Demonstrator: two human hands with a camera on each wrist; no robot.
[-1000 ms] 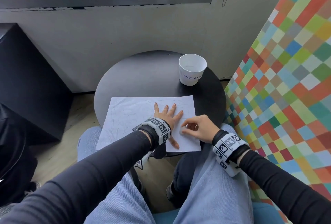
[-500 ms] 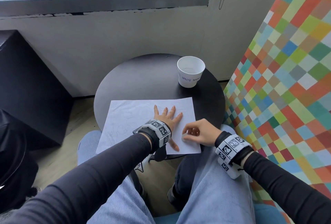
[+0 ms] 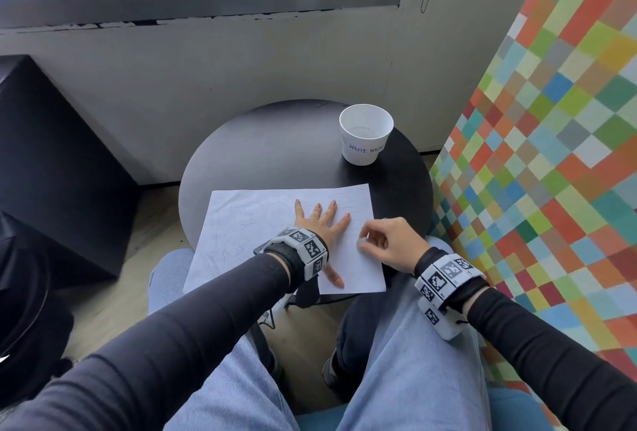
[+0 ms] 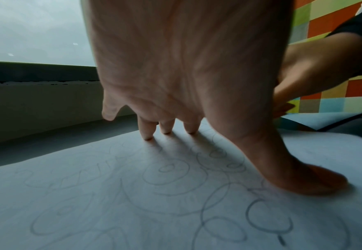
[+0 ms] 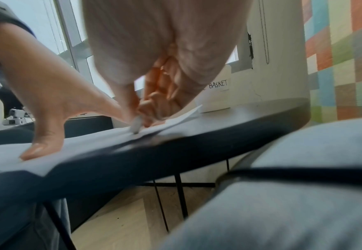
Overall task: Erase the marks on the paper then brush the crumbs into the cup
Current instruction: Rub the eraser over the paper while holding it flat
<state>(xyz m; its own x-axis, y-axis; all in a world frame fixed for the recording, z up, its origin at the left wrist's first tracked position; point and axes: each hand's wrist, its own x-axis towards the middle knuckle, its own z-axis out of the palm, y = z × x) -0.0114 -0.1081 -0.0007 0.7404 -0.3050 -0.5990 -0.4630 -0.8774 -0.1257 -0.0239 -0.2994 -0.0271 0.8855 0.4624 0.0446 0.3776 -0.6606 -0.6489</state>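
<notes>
A white sheet of paper (image 3: pixel 248 224) with faint pencil scribbles (image 4: pixel 169 170) lies on the round black table (image 3: pixel 275 148), its near edge hanging over the rim. My left hand (image 3: pixel 319 224) lies flat on the paper with fingers spread, pressing it down. Just to its right, my right hand (image 3: pixel 382 243) pinches a small white eraser (image 5: pixel 136 125) between thumb and fingertips, its tip on the paper. A white paper cup (image 3: pixel 365 134) labelled "WASTE BASKET" stands upright at the table's far right. No crumbs can be made out.
A grey wall with a window sill runs behind the table. A multicoloured checkered panel (image 3: pixel 551 155) stands close on the right. A black box (image 3: pixel 51 162) sits on the floor at the left. My knees in blue jeans (image 3: pixel 413 361) are under the table's near edge.
The right hand with the eraser has shifted slightly up the paper, rubbing beside the left hand. The left hand keeps pressing the sheet. The head view has tilted a little.
</notes>
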